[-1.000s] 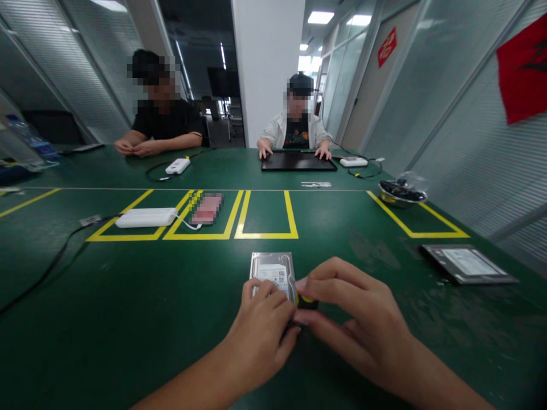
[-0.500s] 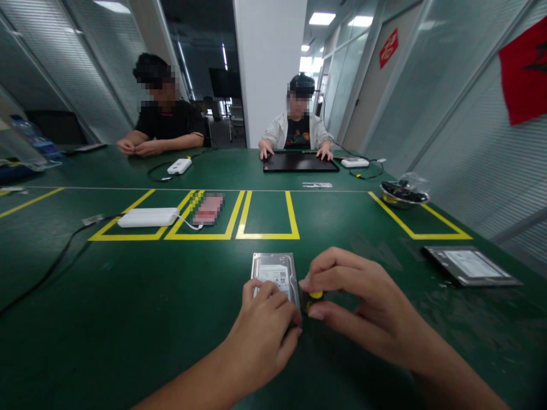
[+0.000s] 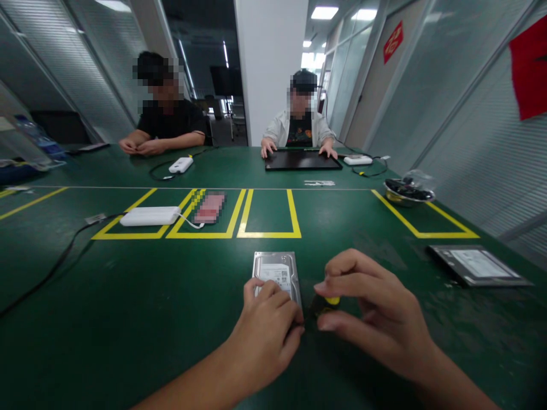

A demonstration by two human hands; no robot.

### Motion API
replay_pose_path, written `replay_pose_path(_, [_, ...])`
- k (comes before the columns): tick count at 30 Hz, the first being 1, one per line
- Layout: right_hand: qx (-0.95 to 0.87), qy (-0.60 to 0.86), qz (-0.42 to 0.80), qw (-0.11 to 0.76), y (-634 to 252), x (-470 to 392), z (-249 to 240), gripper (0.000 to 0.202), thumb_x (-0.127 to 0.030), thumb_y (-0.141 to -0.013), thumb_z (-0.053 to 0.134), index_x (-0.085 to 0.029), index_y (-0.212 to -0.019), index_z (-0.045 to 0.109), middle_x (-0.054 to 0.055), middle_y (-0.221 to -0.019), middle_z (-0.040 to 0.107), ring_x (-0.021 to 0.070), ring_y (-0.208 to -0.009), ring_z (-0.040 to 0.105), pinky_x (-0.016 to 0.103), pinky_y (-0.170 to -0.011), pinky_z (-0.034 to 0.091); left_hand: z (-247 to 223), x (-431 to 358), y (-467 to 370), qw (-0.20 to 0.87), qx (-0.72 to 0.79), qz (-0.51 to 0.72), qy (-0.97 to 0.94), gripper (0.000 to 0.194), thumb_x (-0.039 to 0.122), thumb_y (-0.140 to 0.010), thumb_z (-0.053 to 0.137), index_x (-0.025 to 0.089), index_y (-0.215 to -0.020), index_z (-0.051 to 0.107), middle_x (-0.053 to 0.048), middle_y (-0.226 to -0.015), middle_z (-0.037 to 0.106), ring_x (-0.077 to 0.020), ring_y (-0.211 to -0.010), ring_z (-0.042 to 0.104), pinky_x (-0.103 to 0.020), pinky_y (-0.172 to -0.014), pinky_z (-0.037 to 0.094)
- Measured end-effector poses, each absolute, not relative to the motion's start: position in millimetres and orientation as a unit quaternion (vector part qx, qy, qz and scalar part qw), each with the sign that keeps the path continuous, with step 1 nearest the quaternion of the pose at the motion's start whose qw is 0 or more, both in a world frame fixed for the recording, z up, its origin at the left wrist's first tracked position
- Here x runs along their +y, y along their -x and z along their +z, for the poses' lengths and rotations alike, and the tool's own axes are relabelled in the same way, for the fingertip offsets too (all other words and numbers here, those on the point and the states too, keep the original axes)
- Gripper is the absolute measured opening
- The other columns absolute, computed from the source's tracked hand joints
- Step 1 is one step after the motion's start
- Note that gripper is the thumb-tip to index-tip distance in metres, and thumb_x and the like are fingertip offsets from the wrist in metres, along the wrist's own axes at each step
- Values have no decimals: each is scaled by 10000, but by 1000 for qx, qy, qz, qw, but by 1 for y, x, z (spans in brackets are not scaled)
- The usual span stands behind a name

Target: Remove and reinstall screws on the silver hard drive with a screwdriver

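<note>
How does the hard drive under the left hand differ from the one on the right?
The near drive is partly covered by the left hand; no hand touches the other drive. The near drive looks bright silver around its label, while the other drive shows a dark left edge. Both are flat and rectangular with a pale label on top.

White box (image 3: 147,216) across yellow tape (image 3: 128,236), pink slab (image 3: 209,208) beside it, bowl (image 3: 408,200) of black things (image 3: 402,188), red banner (image 3: 530,71) over there
</note>
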State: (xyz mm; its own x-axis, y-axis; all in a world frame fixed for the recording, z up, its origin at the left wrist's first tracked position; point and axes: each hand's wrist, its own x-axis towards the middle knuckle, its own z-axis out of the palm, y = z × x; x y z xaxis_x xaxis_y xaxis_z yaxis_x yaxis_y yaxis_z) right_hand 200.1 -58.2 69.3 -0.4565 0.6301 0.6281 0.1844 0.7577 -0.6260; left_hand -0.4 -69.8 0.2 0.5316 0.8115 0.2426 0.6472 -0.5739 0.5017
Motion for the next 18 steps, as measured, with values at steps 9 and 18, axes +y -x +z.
replay_pose_path(9, [-827,250,222,452,-200,-61,68,352,-126,-873,665,-219,-1211,638,67,-1115,557,170,-1020,572,284,-830,525,3,-70,1,180,425,226,-858,34,197,-870,580,209,-845,600,-28,-899,646,-247,-963,492,-490,-935,236])
replay_pose_path(18, [-826,247,222,455,-200,-63,68,368,-118,-883,639,-212,-1239,632,66,-1153,573,165,-1066,575,272,-885,521,2,-70,1,179,428,220,-858,55,205,-878,581,209,-823,588,-19,-866,636,-245,-958,492,-491,-936,239])
